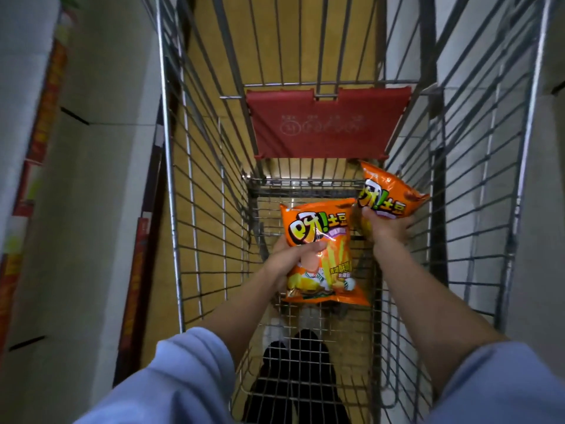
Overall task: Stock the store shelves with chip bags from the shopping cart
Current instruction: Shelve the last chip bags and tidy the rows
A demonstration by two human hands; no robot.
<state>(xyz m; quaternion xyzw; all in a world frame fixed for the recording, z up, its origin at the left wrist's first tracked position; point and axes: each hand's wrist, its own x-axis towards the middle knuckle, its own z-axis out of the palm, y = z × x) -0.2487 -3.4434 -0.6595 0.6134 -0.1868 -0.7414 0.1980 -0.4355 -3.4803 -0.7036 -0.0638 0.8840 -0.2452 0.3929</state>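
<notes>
I look down into a wire shopping cart. My left hand grips an orange chip bag by its left side, its printed front facing me, held above the cart's wire floor. My right hand grips a second orange chip bag, tilted against the cart's right wall near the red child-seat flap. Both arms reach down into the basket in light blue sleeves.
White shelf uprights and shelving stand close on the left, with red price strips along their edges. More white shelving rises on the right. A yellowish floor shows through the cart's wires, and dark shoes show below the basket.
</notes>
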